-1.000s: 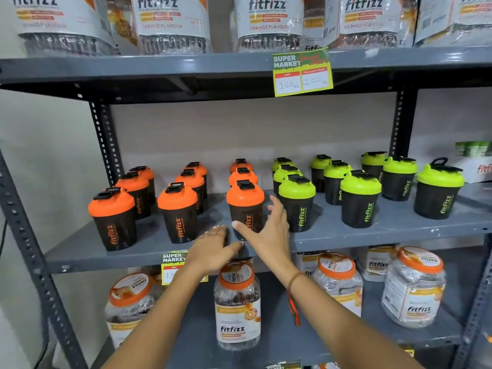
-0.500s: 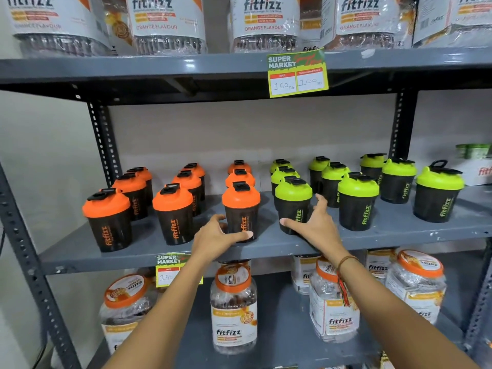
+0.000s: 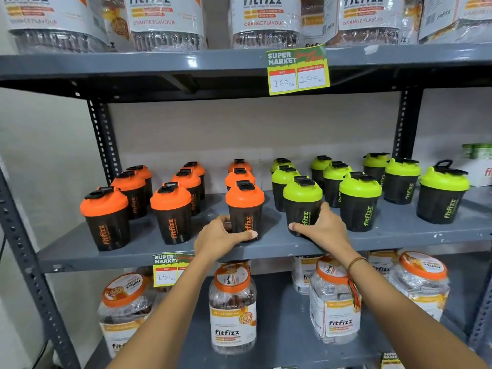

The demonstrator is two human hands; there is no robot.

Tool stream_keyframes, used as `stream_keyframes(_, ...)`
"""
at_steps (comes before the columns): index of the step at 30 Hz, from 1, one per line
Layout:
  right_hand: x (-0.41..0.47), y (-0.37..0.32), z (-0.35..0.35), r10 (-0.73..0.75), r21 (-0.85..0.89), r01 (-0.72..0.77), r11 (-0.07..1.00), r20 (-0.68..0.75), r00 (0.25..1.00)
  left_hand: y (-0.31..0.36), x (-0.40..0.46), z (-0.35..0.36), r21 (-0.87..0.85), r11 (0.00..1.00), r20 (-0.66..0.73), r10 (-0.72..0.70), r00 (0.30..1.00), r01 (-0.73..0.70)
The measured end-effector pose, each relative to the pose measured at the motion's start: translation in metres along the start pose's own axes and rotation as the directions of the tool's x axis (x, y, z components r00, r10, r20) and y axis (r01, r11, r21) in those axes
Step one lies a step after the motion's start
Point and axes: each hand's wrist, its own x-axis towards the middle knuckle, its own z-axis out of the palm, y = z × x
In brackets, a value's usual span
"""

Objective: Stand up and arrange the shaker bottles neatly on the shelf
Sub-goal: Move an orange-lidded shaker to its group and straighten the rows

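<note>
Orange-lidded black plastic shaker bottles fill the left half of the grey metal middle shelf [image 3: 266, 247], and green-lidded black ones fill the right half, all of them upright as far as I can see. By my reading the standing-up is done and only the neatening is left: the orange columns run fairly straight, but the green front row steps back toward the right of the frame, and the far-right green-lidded shaker [image 3: 440, 194] sits apart with its loop raised.

My left hand [image 3: 218, 237] is at centre frame, fingers wrapped around the base of the front orange-lidded shaker [image 3: 245, 209], thumb across its front. My right hand [image 3: 323, 230], just right of centre, clasps the base of the front green-lidded shaker [image 3: 302, 202] the same way. Both forearms reach up from the bottom edge, the right wrist wearing a thread band [image 3: 355, 282]. Both held bottles stand on the shelf near its front lip.
</note>
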Motion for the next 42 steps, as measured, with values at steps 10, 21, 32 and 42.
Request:
stream_keyframes(10, -0.008, 0.0, -0.005, 0.003, -0.027, -0.004, 1.0, -0.007, 1.0, 0.0, 0.002, 0.005, 0.035, 0.999, -0.005, 0.021, 1.0, -0.021)
stream_keyframes(21, -0.021, -0.003, -0.01, -0.023, 0.147, 0.024, 0.989, -0.006, 1.0, -0.003, -0.001, -0.007, -0.192, 0.981, 0.053, 0.019, 0.998, -0.009)
stream_keyframes(32, 0.018, -0.054, -0.075, -0.066, 0.4, 0.279, 0.873, -0.47, 0.88, 0.022, 0.055, -0.038, -0.711, 0.703, -0.076, -0.089, 0.993, 0.009)
stream_keyframes(42, 0.148, -0.087, -0.069, -0.142, -0.094, 0.179, 0.979, 0.309, 0.94, 0.016, 0.131, -0.021, -0.664, 0.71, 0.138, -0.191, 0.972, 0.234)
